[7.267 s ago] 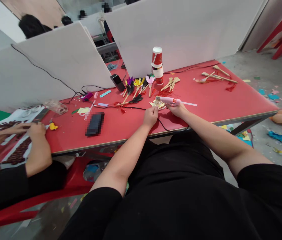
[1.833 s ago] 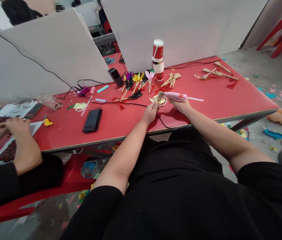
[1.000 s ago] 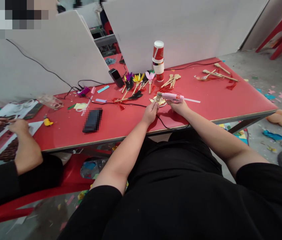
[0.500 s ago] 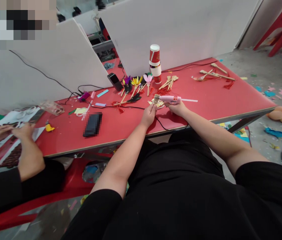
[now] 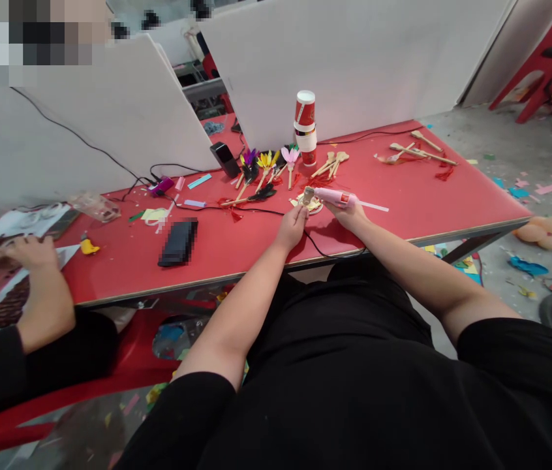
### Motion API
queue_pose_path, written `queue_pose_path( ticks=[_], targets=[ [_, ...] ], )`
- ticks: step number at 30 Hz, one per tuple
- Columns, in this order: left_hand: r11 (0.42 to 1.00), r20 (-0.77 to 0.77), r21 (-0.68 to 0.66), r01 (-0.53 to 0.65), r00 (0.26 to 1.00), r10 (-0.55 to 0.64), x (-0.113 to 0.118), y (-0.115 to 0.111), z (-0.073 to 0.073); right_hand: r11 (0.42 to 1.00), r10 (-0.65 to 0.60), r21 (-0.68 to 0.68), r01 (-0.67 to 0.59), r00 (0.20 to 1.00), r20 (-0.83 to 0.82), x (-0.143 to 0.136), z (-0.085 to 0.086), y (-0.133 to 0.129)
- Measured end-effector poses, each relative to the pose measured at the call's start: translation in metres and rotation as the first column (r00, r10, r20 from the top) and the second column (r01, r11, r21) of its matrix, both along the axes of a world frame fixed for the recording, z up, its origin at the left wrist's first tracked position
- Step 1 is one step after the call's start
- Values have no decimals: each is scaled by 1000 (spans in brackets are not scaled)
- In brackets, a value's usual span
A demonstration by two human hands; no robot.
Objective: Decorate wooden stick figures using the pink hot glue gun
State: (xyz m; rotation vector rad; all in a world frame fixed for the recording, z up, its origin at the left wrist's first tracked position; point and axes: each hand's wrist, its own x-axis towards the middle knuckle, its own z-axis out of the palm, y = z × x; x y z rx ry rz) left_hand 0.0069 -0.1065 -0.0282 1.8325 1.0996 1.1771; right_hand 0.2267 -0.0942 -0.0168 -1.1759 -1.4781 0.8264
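Observation:
My right hand (image 5: 349, 212) is wrapped round a pink hot glue gun (image 5: 335, 197), its nozzle pointing left. The nozzle tip is at a small tan piece (image 5: 308, 194); whether they touch, I cannot tell. My left hand (image 5: 294, 225) pinches that piece from below with its fingertips. Under and around the piece lie pale yellow scraps (image 5: 314, 206) on the red table (image 5: 237, 245). A pale glue stick (image 5: 374, 206) extends behind the gun. The gun's black cord (image 5: 316, 247) runs down past my hands.
Feather-topped sticks (image 5: 263, 166) and plain wooden sticks with red tassels (image 5: 338, 162) lie behind my hands. Stacked red and white paper cups (image 5: 306, 127) stand near the white partition (image 5: 354, 59). A black wallet-like object (image 5: 178, 243) lies left. Further left are a co-worker's hands (image 5: 31, 251).
The glue gun has tilted slightly, its back end lower, with its nozzle still at the tan piece. The co-worker's hands have shifted. The whole view has turned a little.

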Motion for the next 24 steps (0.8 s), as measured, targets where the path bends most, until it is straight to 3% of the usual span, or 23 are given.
queue_pose_path(
  ticks=[9,24],
  targets=[
    [992,-55,122,-46,997,53,-1,-2,5,1000,2,-28,0,999,48,-1,0,1],
    [979,-127,164,-118,982,139,-2,-5,7,995,-6,-94,12,998,66,-1,-3,2]
  ],
)
